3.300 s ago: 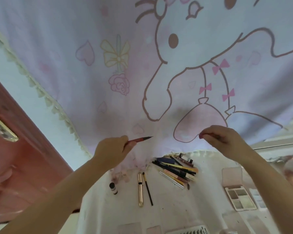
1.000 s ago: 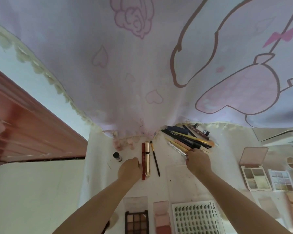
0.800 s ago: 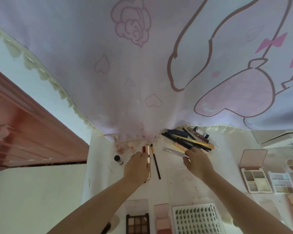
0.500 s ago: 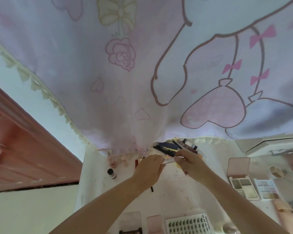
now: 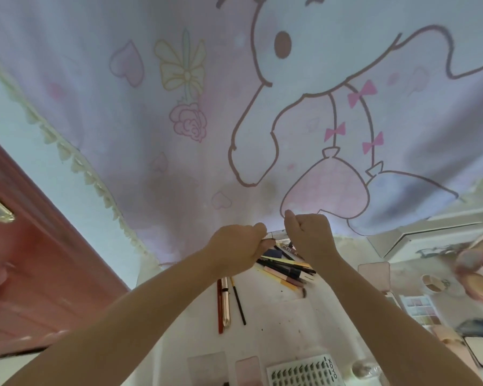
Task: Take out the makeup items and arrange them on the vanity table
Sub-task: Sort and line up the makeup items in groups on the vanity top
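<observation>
Both my hands are raised above the white vanity table [image 5: 276, 324], fists close together. My left hand [image 5: 239, 245] and my right hand [image 5: 310, 236] each grip one end of a thin silvery pen [image 5: 276, 232]; only a short piece shows between them. Below the hands lies a pile of pens and pencils [image 5: 287, 267]. To its left, side by side, lie a red pencil [image 5: 220, 307], a gold tube [image 5: 226, 302] and a thin black brush [image 5: 238, 300].
A cartoon curtain [image 5: 234, 107] hangs over the table's far edge. An open eyeshadow palette [image 5: 374, 271], a pastel palette [image 5: 418, 306] and a pink puff [image 5: 471, 260] lie at the right. A lash tray [image 5: 304, 371] and pink compacts [image 5: 248, 369] lie near me. A red door [image 5: 25, 260] stands left.
My left hand laid the red pencil beside the gold tube. My right hand took a silvery pen from the pile, and both hands have lifted it together.
</observation>
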`<state>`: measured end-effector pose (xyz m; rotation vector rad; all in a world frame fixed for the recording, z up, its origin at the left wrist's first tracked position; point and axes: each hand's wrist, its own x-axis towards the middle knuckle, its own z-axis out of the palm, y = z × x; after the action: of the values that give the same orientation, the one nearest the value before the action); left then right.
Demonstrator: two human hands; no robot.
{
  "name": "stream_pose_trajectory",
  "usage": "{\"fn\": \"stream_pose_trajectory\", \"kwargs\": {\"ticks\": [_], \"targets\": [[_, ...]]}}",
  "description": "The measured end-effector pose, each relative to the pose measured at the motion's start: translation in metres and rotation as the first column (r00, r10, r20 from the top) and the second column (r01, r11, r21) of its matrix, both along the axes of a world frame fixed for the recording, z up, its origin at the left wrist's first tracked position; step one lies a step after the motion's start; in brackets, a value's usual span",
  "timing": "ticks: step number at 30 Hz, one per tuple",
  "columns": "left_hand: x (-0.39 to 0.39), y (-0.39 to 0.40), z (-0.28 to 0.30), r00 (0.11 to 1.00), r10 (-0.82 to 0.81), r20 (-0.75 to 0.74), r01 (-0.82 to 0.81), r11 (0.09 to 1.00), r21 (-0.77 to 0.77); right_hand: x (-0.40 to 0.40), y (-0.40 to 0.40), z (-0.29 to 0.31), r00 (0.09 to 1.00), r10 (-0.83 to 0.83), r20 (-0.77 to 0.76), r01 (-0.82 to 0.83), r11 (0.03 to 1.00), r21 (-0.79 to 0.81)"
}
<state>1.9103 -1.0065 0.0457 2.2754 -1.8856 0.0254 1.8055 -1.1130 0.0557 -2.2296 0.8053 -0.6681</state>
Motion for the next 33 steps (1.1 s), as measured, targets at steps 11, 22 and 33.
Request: {"fn": "stream_pose_trajectory", "kwargs": {"ticks": [11, 22, 33], "targets": [[-0.005, 0.012, 0.045, 0.946, -0.043, -0.321, 0.052, 0.999, 0.017, -0.022, -0.019, 0.049, 0.975, 0.176, -0.139, -0.155, 0.977, 0.147], [0.006, -0.003, 0.069, 0.984, -0.002, -0.180, -0.021, 0.992, -0.127, -0.025, -0.021, 0.068, 0.947, 0.273, 0.169, -0.306, 0.926, 0.221], [0.007, -0.002, 0.059, 0.990, 0.074, -0.121, -0.097, 0.976, -0.193, -0.024, -0.027, 0.057, 0.944, 0.300, 0.137, -0.309, 0.949, 0.053]]}}
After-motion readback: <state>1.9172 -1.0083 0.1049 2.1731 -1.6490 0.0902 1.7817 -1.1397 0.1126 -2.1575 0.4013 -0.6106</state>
